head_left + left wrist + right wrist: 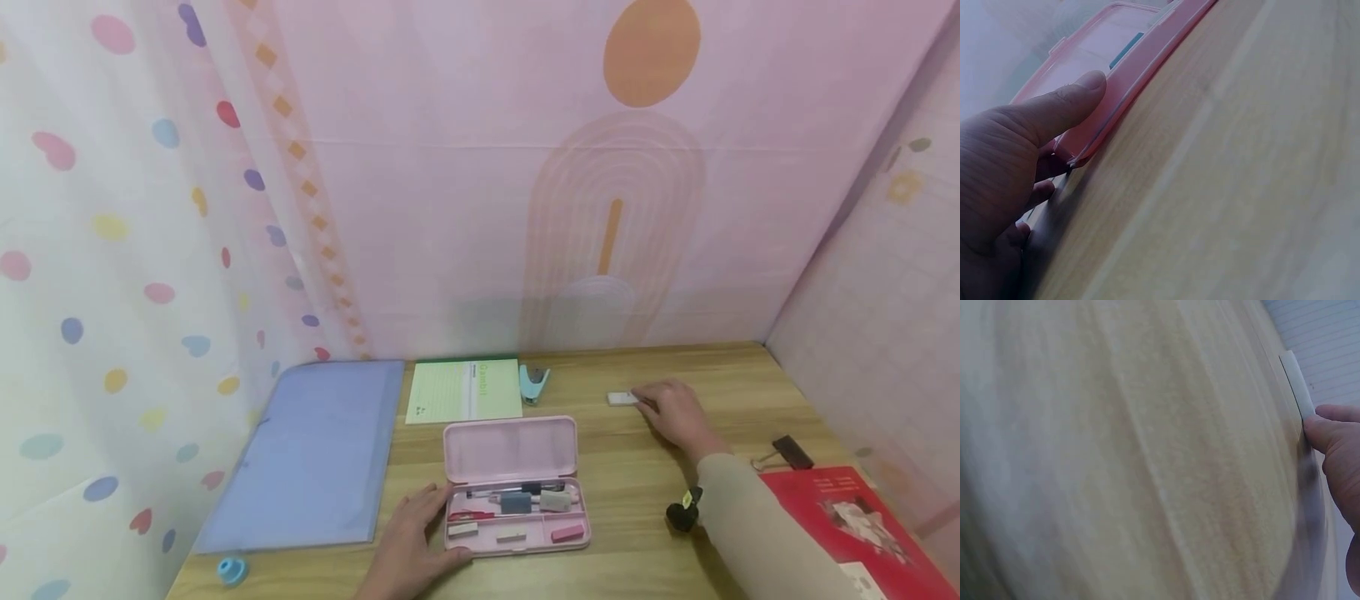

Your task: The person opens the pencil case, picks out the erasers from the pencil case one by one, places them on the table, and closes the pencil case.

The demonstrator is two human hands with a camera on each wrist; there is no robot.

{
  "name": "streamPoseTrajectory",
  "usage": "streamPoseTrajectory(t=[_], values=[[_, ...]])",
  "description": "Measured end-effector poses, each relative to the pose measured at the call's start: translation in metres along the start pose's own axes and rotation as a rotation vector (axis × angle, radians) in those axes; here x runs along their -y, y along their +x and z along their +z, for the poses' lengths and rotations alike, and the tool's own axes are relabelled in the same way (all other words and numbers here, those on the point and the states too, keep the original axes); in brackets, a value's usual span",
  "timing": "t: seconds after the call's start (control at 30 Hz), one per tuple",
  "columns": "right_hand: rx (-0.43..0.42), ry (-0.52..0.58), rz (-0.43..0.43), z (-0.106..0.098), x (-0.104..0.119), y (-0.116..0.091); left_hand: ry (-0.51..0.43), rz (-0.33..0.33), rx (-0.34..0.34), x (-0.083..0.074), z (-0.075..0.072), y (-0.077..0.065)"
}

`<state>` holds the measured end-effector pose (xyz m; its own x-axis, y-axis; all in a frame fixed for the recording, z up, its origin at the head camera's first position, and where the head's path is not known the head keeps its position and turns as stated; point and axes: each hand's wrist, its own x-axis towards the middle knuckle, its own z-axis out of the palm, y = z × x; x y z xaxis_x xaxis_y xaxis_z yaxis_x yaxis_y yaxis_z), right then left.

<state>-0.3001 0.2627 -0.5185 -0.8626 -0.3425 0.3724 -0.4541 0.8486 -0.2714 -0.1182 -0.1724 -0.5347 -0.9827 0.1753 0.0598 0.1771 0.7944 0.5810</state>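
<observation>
An open pink pencil case lies on the table, lid tipped back. Its tray holds a black pen, a red pen, a blue-grey block and several small erasers, one of them pink. My left hand grips the case's left end, thumb against the front wall and fingers round the corner. Far to the right, my right hand pinches one end of a small flat white block at the tabletop. The white block looks like a thin slab in the right wrist view.
Left of the case lies a blue folder, with a small blue knob-shaped piece before it. Behind are a green notepad and a light-blue stapler. At right sit a black binder clip and a red booklet.
</observation>
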Motion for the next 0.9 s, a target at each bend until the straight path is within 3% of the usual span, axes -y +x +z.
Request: streamPoseTrajectory(t=[0.27,0.5,0.73,0.9], values=[[0.003,0.057,0.028,-0.015,0.010,-0.003,-0.006,0.037,-0.033,-0.001,0.000,-0.001],[0.067,0.148,0.095,-0.041,0.054,-0.030,0.002,0.025,-0.024,-0.004,-0.001,-0.001],[0.010,0.182,-0.085,-0.037,0.104,-0.049,0.006,0.051,-0.034,-0.003,-0.001,0.001],[0.095,0.243,-0.181,-0.023,0.140,-0.047,0.001,0.037,-0.028,-0.001,-0.001,0.003]])
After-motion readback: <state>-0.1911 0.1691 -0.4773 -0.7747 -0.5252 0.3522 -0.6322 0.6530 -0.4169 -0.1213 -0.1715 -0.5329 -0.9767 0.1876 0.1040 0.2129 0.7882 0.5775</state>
